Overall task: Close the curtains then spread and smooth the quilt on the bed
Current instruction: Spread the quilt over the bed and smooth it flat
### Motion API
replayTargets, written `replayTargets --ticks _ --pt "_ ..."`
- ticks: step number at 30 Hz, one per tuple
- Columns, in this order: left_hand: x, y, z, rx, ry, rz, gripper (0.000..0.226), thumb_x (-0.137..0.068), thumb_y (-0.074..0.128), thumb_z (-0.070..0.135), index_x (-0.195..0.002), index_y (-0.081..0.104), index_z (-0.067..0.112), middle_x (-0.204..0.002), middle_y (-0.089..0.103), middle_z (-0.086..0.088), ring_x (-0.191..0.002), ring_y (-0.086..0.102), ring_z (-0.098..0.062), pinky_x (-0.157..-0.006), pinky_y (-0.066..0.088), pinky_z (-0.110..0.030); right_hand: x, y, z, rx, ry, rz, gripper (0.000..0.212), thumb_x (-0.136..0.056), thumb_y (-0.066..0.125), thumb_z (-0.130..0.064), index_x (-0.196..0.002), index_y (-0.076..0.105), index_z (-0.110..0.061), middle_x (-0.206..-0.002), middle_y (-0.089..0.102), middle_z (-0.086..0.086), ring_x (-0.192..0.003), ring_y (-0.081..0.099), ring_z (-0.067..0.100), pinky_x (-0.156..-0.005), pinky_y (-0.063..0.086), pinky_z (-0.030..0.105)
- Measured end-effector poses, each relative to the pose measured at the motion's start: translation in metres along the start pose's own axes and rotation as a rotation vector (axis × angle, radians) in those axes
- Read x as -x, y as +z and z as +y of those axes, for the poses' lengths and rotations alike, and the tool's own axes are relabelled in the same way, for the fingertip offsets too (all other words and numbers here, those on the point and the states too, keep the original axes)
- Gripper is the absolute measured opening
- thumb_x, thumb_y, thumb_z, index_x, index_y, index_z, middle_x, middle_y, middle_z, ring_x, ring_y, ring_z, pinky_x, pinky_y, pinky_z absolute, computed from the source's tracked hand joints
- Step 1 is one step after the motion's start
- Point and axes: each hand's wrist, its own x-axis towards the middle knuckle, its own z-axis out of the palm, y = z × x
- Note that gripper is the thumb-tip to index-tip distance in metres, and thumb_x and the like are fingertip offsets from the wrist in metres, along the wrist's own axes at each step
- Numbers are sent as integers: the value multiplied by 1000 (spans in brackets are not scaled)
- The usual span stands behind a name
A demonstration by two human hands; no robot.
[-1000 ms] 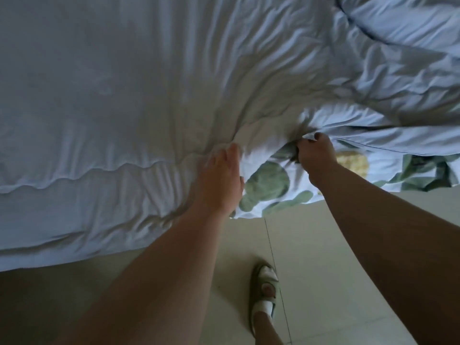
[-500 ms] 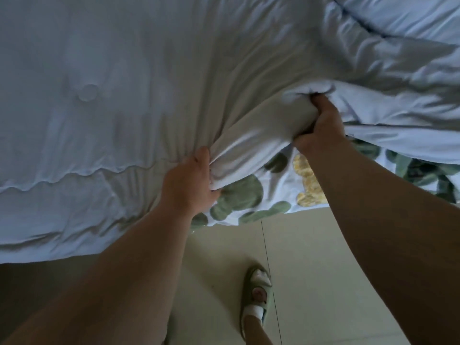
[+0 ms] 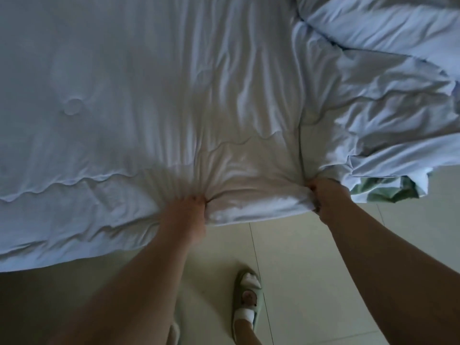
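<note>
- the quilt (image 3: 149, 95) is pale blue and lies over the bed, filling almost all the upper part of the view. its near edge hangs over the bed side toward the floor (image 3: 311, 257).
- the left hand (image 3: 185, 217) holds this near edge. its fingers are curled into the cloth, and folds run out from the fist like a fan.
- the right hand (image 3: 326, 202) clutches a bunch of the same edge further right, with the fingers closed around it. the cloth between the two hands is stretched with a little sag.
- to the right of the right hand the quilt is not yet flat. it is crumpled in thick folds, and a green-patterned cloth (image 3: 378, 192) shows from under it.
- handling: the quilt looks soft, padded and rather light, with no stiffness at all, so a pull from one point gives only wrinkles.
- i think it is better to take it at the edge or a corner, hands well apart, and draw it outward.
- it is not fragile, but the smooth cloth may slide from a loose hold, so a full fist is suitable.
- count: one quilt, two hands and one green-patterned cloth.
- one green slipper (image 3: 246, 302) with a white sock is plainly seen. a pale shape beside the left arm may be a second one, but i cannot tell.
- the curtains are not in view, so i cannot judge that part of the task.
</note>
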Motion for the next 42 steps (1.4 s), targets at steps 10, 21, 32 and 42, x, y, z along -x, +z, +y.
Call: replayTargets --ticks 10,21,32,42 --pt "-7 2 55 142 301 409 71 -68 70 41 -128 43 13 -113 51 -9 -95 55 -28 -73 46 -37 0 -3 -30 -384 -2 140 83 -42 81 -57 -116 58 -29 -109 65 -1 -93 64 21 -86 54 35" --pt "-28 -40 131 228 421 536 93 -62 65 52 -138 39 5 -118 54 -15 -98 57 -33 -79 48 -40 9 -15 -51 -286 -254 54 80 -50 83 -35 -120 48 -19 -109 65 0 -99 64 20 -91 52 39" --pt "-54 -98 277 266 347 626 87 -63 73 46 -136 45 8 -128 54 -17 -113 53 -36 -93 43 -42 -42 -172 -106 -523 -117 250 53 -63 71 -54 -97 61 -15 -104 66 5 -90 64 25 -87 54 38" --pt "-84 -161 384 169 351 483 58 -78 64 37 -131 47 24 -145 33 -9 -133 33 -31 -105 28 -41 -94 -266 -132 -452 36 40 52 -81 70 -30 -125 48 -16 -118 57 12 -86 63 20 -82 55 35"
